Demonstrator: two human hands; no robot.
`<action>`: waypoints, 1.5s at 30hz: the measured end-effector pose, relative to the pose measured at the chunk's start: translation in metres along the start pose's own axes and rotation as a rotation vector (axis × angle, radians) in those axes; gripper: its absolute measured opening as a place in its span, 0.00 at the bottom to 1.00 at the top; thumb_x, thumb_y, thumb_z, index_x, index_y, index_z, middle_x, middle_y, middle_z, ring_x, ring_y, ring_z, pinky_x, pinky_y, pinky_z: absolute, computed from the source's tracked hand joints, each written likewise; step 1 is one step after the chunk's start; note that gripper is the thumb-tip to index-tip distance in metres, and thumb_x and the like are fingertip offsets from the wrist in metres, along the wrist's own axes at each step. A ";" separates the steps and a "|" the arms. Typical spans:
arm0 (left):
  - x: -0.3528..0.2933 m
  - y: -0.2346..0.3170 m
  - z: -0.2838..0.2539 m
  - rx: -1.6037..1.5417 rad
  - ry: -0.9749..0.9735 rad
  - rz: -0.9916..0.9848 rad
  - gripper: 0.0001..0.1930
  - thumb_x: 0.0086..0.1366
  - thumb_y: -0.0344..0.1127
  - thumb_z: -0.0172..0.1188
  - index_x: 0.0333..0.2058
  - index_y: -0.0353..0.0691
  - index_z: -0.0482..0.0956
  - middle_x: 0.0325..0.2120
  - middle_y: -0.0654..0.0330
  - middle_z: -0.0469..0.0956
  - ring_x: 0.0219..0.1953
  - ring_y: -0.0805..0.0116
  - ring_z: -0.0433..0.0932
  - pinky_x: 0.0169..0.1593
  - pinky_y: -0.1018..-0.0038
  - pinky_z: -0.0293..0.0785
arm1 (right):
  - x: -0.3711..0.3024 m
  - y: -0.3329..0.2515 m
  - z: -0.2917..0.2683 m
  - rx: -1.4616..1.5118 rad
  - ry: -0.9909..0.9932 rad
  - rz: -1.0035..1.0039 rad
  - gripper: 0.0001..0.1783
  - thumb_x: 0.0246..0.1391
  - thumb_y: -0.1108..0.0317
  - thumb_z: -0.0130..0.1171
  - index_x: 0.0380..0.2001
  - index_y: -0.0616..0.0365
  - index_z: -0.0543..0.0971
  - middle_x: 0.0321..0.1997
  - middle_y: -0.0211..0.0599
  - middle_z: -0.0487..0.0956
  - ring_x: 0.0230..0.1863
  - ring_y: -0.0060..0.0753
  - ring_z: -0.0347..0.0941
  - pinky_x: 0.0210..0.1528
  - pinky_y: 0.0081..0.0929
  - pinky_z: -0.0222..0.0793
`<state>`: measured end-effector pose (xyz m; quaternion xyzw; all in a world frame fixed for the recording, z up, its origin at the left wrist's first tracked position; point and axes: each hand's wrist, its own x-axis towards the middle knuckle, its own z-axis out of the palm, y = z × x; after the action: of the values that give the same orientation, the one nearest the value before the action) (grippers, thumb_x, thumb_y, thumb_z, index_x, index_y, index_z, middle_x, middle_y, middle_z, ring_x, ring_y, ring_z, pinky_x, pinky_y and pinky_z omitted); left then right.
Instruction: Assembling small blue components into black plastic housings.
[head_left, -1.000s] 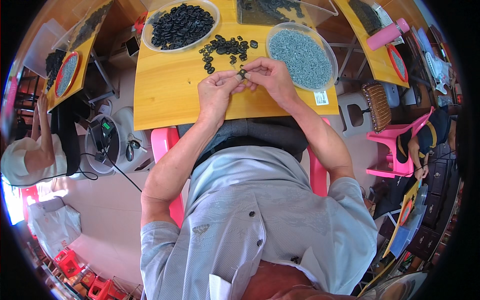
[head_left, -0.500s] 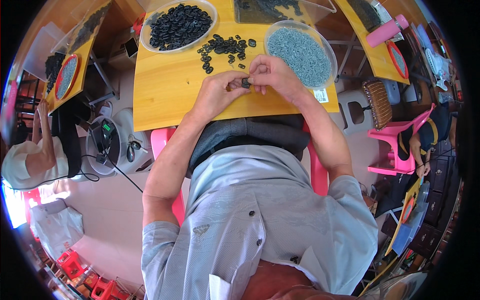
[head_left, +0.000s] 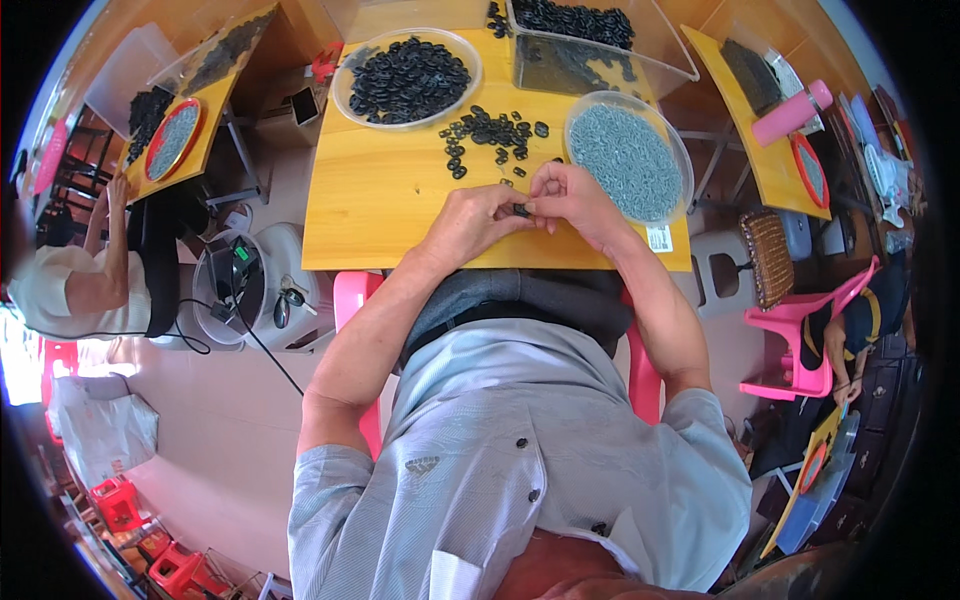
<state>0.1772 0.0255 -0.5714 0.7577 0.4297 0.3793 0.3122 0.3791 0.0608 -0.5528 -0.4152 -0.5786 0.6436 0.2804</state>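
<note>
— Changed since a moment back? Lowered, mostly: left hand (head_left: 470,222) and right hand (head_left: 572,196) both drawn down from beside the loose black rings (head_left: 490,133) to the near half of the yellow worktop (head_left: 380,200), closer to the body.

— Meaning for the work? Likely past the picking-up, into the fiddly joining part — judged only from the pinch held tight between both hands.

— And the piece itself? Small dark ring (head_left: 520,210), caught right between the fingertips of both hands, just above the worktop; too small to tell more (possibly a grey bit pressed into it, not clear).

— Hands, then? Left closed in a pinch on the ring, right likewise pinching it from the other side, fingertips meeting.

— Surroundings? Clear bowl of grey bits (head_left: 630,160) just beside the right hand. Round bowl of black rings (head_left: 405,78) farther off, at the worktop's far edge. Clear rectangular tub (head_left: 590,50) beyond, also holding dark pieces.
</note>
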 end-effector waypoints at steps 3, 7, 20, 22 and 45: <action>-0.002 -0.001 -0.001 -0.006 0.020 0.026 0.14 0.54 0.34 0.72 0.38 0.36 0.84 0.24 0.54 0.82 0.24 0.68 0.79 0.33 0.73 0.77 | 0.001 0.000 0.000 0.000 -0.005 0.007 0.08 0.51 0.75 0.64 0.32 0.61 0.74 0.23 0.33 0.77 0.21 0.21 0.73 0.24 0.18 0.67; -0.002 -0.005 0.000 -0.007 0.027 0.039 0.13 0.54 0.33 0.72 0.38 0.36 0.84 0.25 0.54 0.82 0.25 0.67 0.80 0.33 0.72 0.78 | 0.002 0.000 0.000 0.028 -0.013 0.014 0.08 0.51 0.75 0.64 0.32 0.61 0.74 0.24 0.33 0.77 0.21 0.21 0.73 0.23 0.18 0.67; -0.001 0.001 -0.006 0.142 -0.069 -0.144 0.17 0.55 0.46 0.71 0.24 0.37 0.79 0.20 0.53 0.79 0.23 0.57 0.79 0.30 0.65 0.74 | 0.032 -0.065 -0.002 -0.552 0.029 -0.135 0.03 0.53 0.76 0.59 0.32 0.63 0.76 0.26 0.32 0.79 0.25 0.20 0.76 0.29 0.19 0.71; -0.003 -0.001 -0.003 0.180 -0.099 -0.079 0.17 0.57 0.46 0.70 0.23 0.38 0.79 0.19 0.55 0.78 0.22 0.59 0.78 0.29 0.66 0.73 | 0.058 -0.078 0.007 -0.220 0.166 -0.427 0.07 0.52 0.73 0.58 0.34 0.65 0.79 0.28 0.36 0.82 0.26 0.22 0.78 0.31 0.24 0.74; 0.005 -0.023 -0.010 -0.168 0.190 -0.285 0.09 0.64 0.34 0.64 0.35 0.33 0.82 0.20 0.67 0.77 0.22 0.81 0.71 0.28 0.80 0.70 | 0.036 -0.018 0.019 -1.025 0.165 -0.234 0.07 0.48 0.70 0.60 0.28 0.63 0.81 0.29 0.50 0.82 0.36 0.53 0.79 0.41 0.44 0.73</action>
<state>0.1609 0.0417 -0.5827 0.6213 0.5272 0.4354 0.3829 0.3428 0.0843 -0.5428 -0.4807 -0.8375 0.2077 0.1561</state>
